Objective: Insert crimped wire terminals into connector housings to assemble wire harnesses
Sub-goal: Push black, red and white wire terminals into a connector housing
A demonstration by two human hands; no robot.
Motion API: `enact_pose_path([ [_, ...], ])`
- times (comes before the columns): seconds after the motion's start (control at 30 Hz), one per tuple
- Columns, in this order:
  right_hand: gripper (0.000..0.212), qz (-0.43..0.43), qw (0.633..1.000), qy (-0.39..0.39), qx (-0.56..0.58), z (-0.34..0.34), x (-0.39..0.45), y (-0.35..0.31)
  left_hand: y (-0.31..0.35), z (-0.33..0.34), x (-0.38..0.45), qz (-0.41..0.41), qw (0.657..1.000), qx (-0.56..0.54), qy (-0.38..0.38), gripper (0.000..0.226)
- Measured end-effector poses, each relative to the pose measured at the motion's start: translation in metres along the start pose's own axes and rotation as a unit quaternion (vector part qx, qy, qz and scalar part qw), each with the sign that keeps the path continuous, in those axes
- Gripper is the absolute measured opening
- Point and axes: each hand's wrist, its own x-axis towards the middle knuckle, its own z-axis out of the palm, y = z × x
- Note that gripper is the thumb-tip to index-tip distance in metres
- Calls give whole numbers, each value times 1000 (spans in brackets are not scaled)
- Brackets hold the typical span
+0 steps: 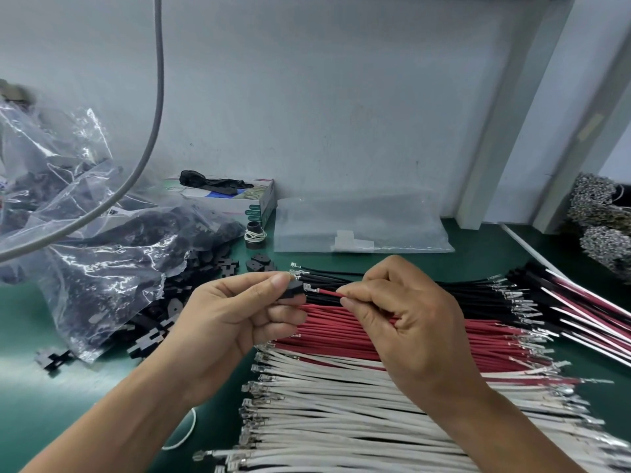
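The left hand [235, 312] pinches a small black plastic connector housing [293, 288] between curled fingers above the green tabletop [20, 322]. The right hand [403, 315] pinches a thin red wire [329, 293], its silver crimped terminal [310, 288] just beside the housing's opening. Below lie rows of black, red and white terminated wires [375, 404]. A clear plastic bag of black housings [112, 254] sits toward the tabletop's left edge.

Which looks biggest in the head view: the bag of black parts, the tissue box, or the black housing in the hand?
1. Bag of black parts
2. Tissue box
3. Black housing, pinched by the left hand, looks smallest even though it is nearer.
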Motion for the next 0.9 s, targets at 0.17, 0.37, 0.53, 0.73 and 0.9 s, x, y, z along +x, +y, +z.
enact_pose_path([
  [0.17, 10, -53, 996, -16, -75, -5, 3, 0, 2, 0, -2, 3, 1000, 25, -11, 66],
  [0.37, 11, -110, 983, -7, -144, -5, 3, -2, 0, -1, -3, 2, 999, 48, -10, 47],
  [0.53, 12, -52, 994, -12, -92, 5, -1, -10, -8, 7, -3, -1, 1000, 13, 3, 63],
  [0.73, 6, -26, 992, -38, -115, -1, 0, -5, -5, 10, -8, 145, 969, 197, 12, 29],
  [0.9, 9, -3, 994, -75, -81, -3, 0, -3, -3, 8, -10, 131, 965, 225, -24, 26],
])
